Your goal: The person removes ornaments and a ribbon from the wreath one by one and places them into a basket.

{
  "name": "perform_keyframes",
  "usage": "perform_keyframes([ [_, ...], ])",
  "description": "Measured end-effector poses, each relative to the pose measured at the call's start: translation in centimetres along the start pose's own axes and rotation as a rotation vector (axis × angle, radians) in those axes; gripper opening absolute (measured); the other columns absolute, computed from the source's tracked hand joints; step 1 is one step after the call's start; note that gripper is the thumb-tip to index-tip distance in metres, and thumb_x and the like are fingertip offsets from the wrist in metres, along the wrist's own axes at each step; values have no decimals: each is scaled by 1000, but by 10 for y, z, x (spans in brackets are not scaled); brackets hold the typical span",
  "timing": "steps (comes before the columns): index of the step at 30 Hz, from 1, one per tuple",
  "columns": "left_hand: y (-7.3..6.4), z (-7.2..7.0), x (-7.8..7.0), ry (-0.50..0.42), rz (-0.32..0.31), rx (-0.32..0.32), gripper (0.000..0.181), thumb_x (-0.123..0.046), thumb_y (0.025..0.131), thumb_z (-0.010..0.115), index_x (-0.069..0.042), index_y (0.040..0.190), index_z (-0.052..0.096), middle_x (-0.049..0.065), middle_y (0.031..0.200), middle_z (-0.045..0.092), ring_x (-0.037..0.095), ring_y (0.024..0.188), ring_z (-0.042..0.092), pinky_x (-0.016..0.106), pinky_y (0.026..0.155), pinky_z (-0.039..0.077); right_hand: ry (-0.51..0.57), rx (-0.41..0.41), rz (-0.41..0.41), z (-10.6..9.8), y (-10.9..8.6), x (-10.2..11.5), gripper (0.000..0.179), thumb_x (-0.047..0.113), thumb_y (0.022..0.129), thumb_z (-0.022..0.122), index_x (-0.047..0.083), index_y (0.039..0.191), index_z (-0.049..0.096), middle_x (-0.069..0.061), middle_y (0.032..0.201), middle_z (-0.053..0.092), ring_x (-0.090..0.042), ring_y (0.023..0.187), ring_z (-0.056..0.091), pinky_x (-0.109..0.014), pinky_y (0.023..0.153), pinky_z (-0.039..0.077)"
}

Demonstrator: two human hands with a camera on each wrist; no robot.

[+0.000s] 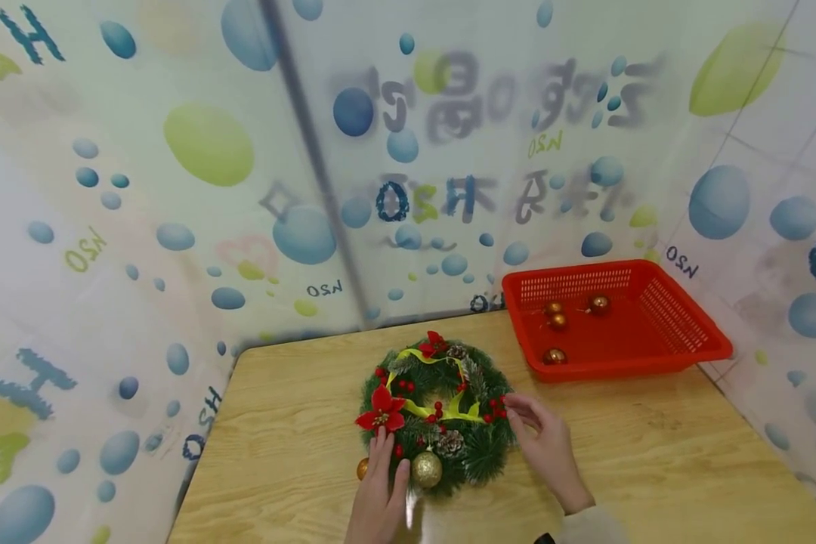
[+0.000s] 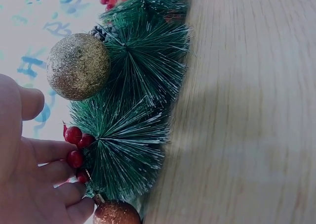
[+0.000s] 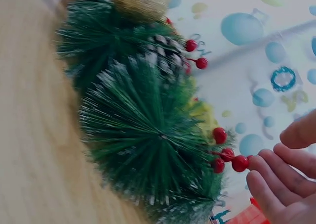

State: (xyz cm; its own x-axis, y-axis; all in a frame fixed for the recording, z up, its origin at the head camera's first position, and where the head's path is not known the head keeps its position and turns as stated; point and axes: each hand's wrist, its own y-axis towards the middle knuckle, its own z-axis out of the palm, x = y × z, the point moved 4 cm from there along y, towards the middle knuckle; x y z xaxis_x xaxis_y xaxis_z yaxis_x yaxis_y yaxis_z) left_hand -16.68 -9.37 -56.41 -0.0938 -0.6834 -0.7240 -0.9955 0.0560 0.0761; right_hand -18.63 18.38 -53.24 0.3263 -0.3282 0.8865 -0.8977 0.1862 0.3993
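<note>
A green Christmas wreath (image 1: 486, 453) lies on the table, trimmed with yellow ribbon (image 1: 418, 409), a red poinsettia (image 1: 381, 410), pine cones and red berries. My left hand (image 1: 375, 495) is at its near left side, fingers straight, tips by the berries (image 2: 74, 158) under the poinsettia. A glittery gold ball (image 2: 79, 67) sits on the wreath close to the left thumb; a copper-coloured ball (image 2: 116, 214) is beyond the little finger. At the wreath's right side, the relaxed fingers of my right hand (image 1: 545, 446) touch a sprig of red berries (image 3: 240, 163), its thumb apart from them.
A red plastic basket (image 1: 653, 368) stands at the back right of the wooden table (image 1: 279, 446), with several shiny gold balls (image 1: 599, 304) inside. A patterned curtain (image 1: 204, 143) with blue and green spots hangs behind and along both sides of the table.
</note>
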Motion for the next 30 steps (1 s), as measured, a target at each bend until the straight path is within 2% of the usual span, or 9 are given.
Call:
perform_keyframes([
  [6, -1, -1, -2, 4, 7, -8, 62, -44, 108, 43, -3, 155, 40, 15, 167, 26, 43, 153, 23, 67, 114, 32, -114, -13, -102, 9, -8, 8, 29, -7, 90, 71, 1, 117, 71, -12, 111, 76, -28, 95, 74, -13, 83, 55],
  [11, -1, -1, -1, 7, 12, -5, 62, -44, 108, 43, -3, 155, 40, 15, 167, 26, 43, 153, 23, 67, 115, 32, -148, -30, -144, 11, -12, 11, 30, -10, 88, 71, -1, 116, 71, -11, 110, 75, -26, 96, 73, -14, 83, 55],
  [18, -2, 0, -1, 10, 18, -10, 61, -43, 108, 43, -3, 155, 40, 15, 167, 26, 43, 153, 24, 67, 114, 32, -207, -36, -149, 13, -20, 16, 31, -9, 87, 72, 0, 116, 71, -9, 109, 75, -22, 95, 72, -25, 81, 59],
  [25, -3, -1, -3, 24, 22, -18, 61, -42, 108, 44, -2, 154, 41, 15, 167, 27, 43, 152, 26, 67, 113, 34, -274, 73, -114, 27, -31, 13, 38, -3, 88, 74, 4, 125, 69, -7, 119, 74, -22, 105, 71, -36, 84, 61],
  [30, -5, 1, -4, 24, 36, -28, 60, -40, 108, 46, -2, 153, 42, 15, 166, 28, 43, 151, 28, 67, 114, 34, -283, 82, -124, 32, -37, 12, 40, -2, 86, 76, 1, 125, 68, -10, 119, 73, -25, 107, 71, -37, 85, 61],
])
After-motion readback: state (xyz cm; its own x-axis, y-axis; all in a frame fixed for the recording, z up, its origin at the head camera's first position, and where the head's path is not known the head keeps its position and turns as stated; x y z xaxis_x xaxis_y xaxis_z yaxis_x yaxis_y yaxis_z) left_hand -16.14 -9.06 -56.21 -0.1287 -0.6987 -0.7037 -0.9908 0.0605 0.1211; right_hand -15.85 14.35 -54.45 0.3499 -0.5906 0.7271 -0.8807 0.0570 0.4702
